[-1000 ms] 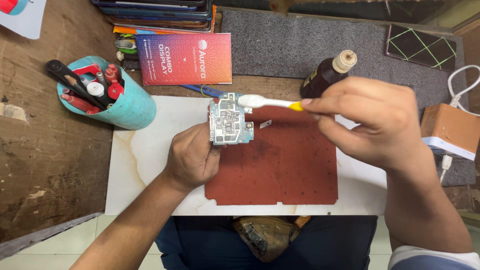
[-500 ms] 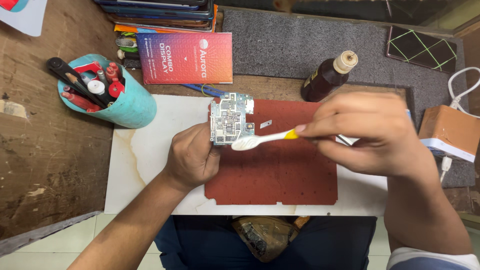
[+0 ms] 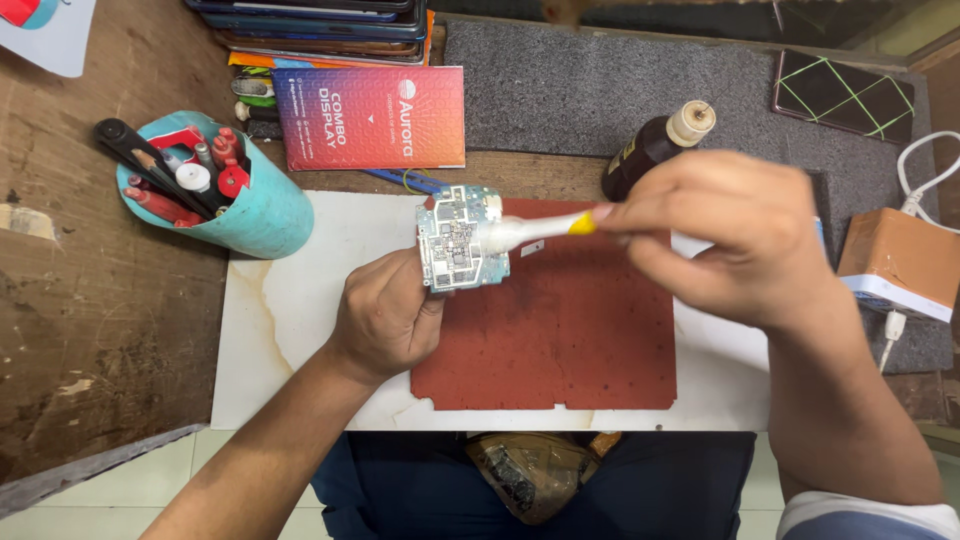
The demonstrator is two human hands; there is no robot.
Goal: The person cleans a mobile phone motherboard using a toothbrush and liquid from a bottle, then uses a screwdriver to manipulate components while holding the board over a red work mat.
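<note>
While right hand (image 3: 725,240) covers toothbrush (image 3: 530,230) handle, bristles touching circuit board (image 3: 460,238)

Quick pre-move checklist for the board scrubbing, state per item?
1. Left hand has a grip on the circuit board: ok, held by its lower edge.
2. Right hand grips the toothbrush: ok.
3. Brush head on the board: ok, touching its right side.
4. Board over the red mat: ok.
5. Brown bottle capped: cannot tell; it stands close behind the right hand.
6. Board clean: cannot tell.
</note>
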